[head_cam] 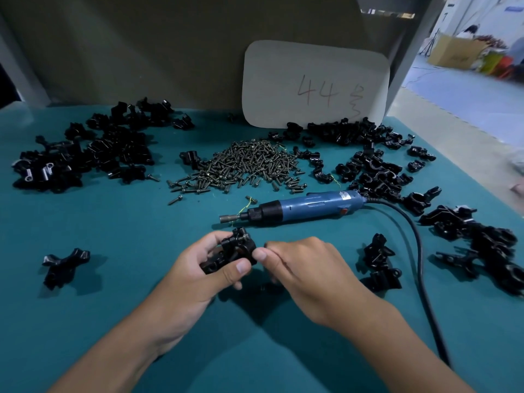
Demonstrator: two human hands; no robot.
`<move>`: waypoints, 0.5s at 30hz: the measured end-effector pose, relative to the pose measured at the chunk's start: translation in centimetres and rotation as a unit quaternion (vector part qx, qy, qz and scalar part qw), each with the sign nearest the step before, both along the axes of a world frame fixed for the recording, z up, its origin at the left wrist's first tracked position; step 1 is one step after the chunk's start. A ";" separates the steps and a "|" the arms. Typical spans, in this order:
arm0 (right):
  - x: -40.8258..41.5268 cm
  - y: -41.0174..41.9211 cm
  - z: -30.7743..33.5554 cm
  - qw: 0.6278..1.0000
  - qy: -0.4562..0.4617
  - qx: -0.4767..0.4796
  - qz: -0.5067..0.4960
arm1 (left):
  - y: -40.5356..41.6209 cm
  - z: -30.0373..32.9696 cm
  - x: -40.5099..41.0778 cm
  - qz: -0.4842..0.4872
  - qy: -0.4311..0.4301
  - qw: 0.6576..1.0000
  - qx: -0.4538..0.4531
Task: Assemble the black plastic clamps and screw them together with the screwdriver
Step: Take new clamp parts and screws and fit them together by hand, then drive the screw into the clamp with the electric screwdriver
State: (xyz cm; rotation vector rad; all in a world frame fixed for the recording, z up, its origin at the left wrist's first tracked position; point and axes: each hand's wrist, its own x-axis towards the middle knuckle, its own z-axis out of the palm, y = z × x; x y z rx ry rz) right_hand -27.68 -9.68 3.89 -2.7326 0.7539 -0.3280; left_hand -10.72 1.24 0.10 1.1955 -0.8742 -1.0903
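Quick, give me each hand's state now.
Left hand: grips the black plastic clamp assembly.
Right hand: fingertips pinch the clamp's right edge.

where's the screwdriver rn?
Head view: the blue electric screwdriver lies unheld on the green table, right of centre, just behind both hands and in front of the screw pile, tip pointing left.
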 end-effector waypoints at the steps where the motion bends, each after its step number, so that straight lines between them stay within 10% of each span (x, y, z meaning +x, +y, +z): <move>1: -0.1 0.0 0.0 1.000 -0.011 0.002 0.001 | 0.0 0.0 0.0 0.001 0.006 1.000 -0.007; 7: 0.4 -0.1 -0.8 0.993 -0.060 0.104 -0.007 | 0.0 0.1 -0.2 -0.005 -0.019 1.000 -0.005; 11: 0.4 -2.3 -0.9 0.937 -0.162 0.212 -0.226 | 0.1 0.6 -0.5 0.060 -0.057 0.997 0.007; 15: 0.4 -7.9 0.6 0.894 0.029 0.216 -0.391 | 0.1 0.8 -0.4 0.110 -0.092 0.990 0.005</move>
